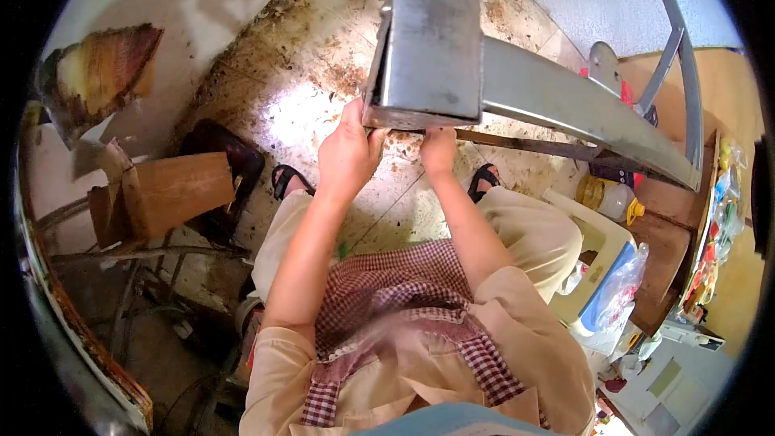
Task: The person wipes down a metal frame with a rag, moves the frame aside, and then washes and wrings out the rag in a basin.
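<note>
A thick grey metal frame [432, 40], made of square tubing, stands in front of me at the top middle, with a broad sloping bar running off to the right. My left hand [347, 152] is closed round the lower left corner of its near end, thumb up along the side. Close to the same lower edge, my right hand [438, 151] is closed, its fingertips hidden under the metal. A dark narrow strip [525, 144] runs rightward from beside that hand, below the sloping bar.
Stained floor tiles [395, 202] lie between my sandalled feet. At left are a torn cardboard box [173, 194] and metal rods. On the right, a yellow-capped bottle [609, 196] lies near a pale plastic stool [593, 262] with a plastic bag [623, 287].
</note>
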The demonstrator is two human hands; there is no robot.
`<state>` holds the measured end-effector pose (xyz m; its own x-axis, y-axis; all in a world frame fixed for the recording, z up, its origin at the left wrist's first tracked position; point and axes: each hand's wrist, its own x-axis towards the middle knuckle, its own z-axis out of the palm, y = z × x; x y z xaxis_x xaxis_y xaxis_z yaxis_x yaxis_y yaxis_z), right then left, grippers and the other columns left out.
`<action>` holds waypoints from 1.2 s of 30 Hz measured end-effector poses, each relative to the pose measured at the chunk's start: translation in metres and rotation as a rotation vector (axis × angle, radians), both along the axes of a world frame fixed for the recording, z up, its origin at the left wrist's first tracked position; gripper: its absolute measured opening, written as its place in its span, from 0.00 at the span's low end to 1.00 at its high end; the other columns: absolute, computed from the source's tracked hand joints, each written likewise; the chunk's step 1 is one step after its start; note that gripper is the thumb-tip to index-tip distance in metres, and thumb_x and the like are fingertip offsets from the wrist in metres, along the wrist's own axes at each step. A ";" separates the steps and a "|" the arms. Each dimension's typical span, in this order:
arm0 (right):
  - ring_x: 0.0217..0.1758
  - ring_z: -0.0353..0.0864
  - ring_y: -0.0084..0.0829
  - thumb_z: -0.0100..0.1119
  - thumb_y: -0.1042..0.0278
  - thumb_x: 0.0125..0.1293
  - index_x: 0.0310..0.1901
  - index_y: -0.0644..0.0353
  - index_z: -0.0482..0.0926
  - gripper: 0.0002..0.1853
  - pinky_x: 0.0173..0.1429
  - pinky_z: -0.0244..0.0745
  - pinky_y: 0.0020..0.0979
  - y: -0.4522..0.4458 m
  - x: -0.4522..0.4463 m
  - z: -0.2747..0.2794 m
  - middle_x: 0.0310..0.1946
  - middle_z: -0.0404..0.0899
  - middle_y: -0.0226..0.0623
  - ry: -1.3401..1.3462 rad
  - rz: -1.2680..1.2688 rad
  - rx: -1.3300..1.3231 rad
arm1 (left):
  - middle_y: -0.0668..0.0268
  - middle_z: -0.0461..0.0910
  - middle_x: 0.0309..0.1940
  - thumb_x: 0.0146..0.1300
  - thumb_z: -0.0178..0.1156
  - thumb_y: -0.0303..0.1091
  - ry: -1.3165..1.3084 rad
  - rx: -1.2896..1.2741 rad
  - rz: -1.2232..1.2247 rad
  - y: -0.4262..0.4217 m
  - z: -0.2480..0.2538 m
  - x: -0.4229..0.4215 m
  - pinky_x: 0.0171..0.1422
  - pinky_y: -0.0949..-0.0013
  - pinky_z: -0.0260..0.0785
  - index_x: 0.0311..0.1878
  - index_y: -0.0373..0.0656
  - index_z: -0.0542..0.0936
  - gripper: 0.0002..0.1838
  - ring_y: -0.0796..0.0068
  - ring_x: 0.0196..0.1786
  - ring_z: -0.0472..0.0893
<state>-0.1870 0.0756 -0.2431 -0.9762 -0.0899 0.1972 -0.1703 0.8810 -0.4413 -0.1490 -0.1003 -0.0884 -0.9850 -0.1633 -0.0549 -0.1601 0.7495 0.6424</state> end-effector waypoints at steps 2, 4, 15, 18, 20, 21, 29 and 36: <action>0.33 0.71 0.44 0.47 0.69 0.63 0.34 0.64 0.75 0.08 0.42 0.65 0.35 -0.029 -0.001 0.009 0.28 0.73 0.49 -0.334 -0.190 -0.782 | 0.51 0.78 0.32 0.53 0.59 0.33 -0.070 -0.013 -0.014 0.001 0.002 0.002 0.34 0.55 0.70 0.48 0.39 0.63 0.22 0.49 0.31 0.78; 0.37 0.71 0.44 0.47 0.68 0.63 0.35 0.64 0.74 0.09 0.46 0.65 0.37 -0.070 0.008 -0.019 0.32 0.72 0.49 -0.174 0.044 -0.626 | 0.52 0.77 0.32 0.53 0.58 0.33 -0.074 -0.020 -0.013 0.000 0.003 0.000 0.34 0.55 0.70 0.48 0.40 0.63 0.21 0.49 0.31 0.78; 0.46 0.72 0.27 0.47 0.71 0.63 0.55 0.52 0.69 0.17 0.44 0.70 0.31 0.060 0.041 0.001 0.44 0.74 0.30 -0.894 -0.480 -1.597 | 0.52 0.74 0.40 0.55 0.58 0.42 -0.091 -0.041 0.030 -0.008 -0.028 0.018 0.38 0.56 0.70 0.51 0.40 0.64 0.24 0.50 0.35 0.77; 0.46 0.73 0.27 0.48 0.69 0.63 0.56 0.53 0.68 0.18 0.46 0.68 0.32 0.053 0.061 0.050 0.47 0.74 0.31 -0.949 -0.449 -1.677 | 0.52 0.76 0.40 0.57 0.58 0.47 -0.271 -0.023 -0.039 -0.010 -0.039 0.034 0.41 0.59 0.70 0.51 0.39 0.67 0.26 0.53 0.36 0.78; 0.44 0.72 0.26 0.47 0.66 0.63 0.52 0.55 0.68 0.15 0.45 0.67 0.31 0.052 0.071 0.053 0.44 0.74 0.31 -0.973 -0.319 -1.731 | 0.51 0.77 0.39 0.56 0.58 0.48 -0.380 0.086 -0.133 -0.008 -0.044 0.044 0.42 0.60 0.70 0.51 0.39 0.68 0.26 0.55 0.38 0.79; 0.43 0.72 0.26 0.47 0.66 0.63 0.51 0.55 0.68 0.15 0.44 0.67 0.31 0.045 0.075 0.069 0.43 0.74 0.31 -0.982 -0.320 -1.734 | 0.52 0.78 0.39 0.56 0.59 0.49 -0.390 0.134 -0.157 -0.004 -0.042 0.050 0.45 0.63 0.70 0.50 0.40 0.70 0.26 0.57 0.41 0.79; 0.54 0.69 0.25 0.46 0.66 0.67 0.54 0.62 0.70 0.17 0.57 0.61 0.24 0.012 0.111 0.114 0.51 0.72 0.35 -0.808 0.180 -0.950 | 0.58 0.75 0.46 0.54 0.60 0.55 -0.626 1.107 0.136 0.033 -0.042 0.100 0.52 0.67 0.66 0.54 0.39 0.71 0.32 0.69 0.47 0.75; 0.60 0.63 0.31 0.52 0.64 0.63 0.67 0.59 0.47 0.34 0.63 0.56 0.29 0.021 0.159 0.101 0.61 0.59 0.43 -0.755 0.413 -0.456 | 0.62 0.74 0.49 0.62 0.48 0.55 -0.545 1.929 0.504 0.050 -0.079 0.136 0.57 0.60 0.65 0.54 0.43 0.70 0.27 0.65 0.51 0.73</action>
<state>-0.0281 0.0965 -0.1426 -0.7687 -0.5236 -0.3673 0.0410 0.5328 -0.8453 -0.0129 -0.0500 -0.1670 -0.7088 0.2578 -0.6566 -0.4955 -0.8444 0.2034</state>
